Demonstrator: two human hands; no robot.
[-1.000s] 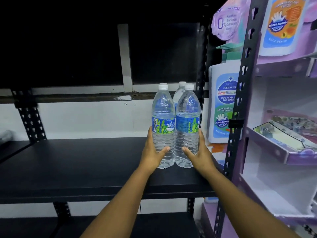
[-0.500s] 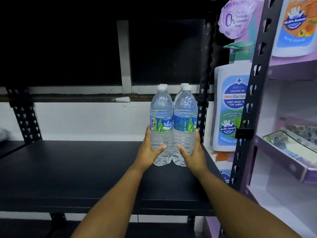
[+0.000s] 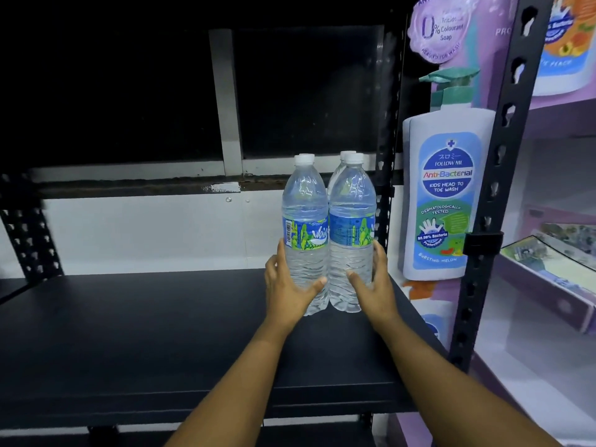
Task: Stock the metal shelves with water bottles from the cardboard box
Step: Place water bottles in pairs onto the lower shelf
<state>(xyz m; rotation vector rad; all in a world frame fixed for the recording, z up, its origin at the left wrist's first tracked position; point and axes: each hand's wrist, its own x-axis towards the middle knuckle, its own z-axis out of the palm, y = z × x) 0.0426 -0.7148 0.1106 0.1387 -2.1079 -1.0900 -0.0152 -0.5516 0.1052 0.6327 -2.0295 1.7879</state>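
Fingers curl round the lower bodies of the two front bottles, left hand [image 3: 288,287] wrapping the left bottle [image 3: 304,233], right hand [image 3: 374,285] wrapping the right bottle [image 3: 352,233], thumbs laid across the fronts, so both hands are grasping, neither slack. Both bottles stand upright and touching, side by side, near the right end of the black metal shelf [image 3: 145,333], bases down on the deck or very nearly; contact is hard to call from this angle. Now the handling: full to the shoulder by the look, so I judge them weighty for their size, and that thin ribbed plastic should give under a hard squeeze. The ribs below the label look like the sensible hold, low and firm, since a tall narrow bottle may tip if nudged near the cap. Just behind, two more white caps [image 3: 345,153] peek out, a back row. Further right, beyond the perforated upright [image 3: 503,175], a kids' wash display bottle [image 3: 446,195] stands on the purple rack. No cardboard box in view.
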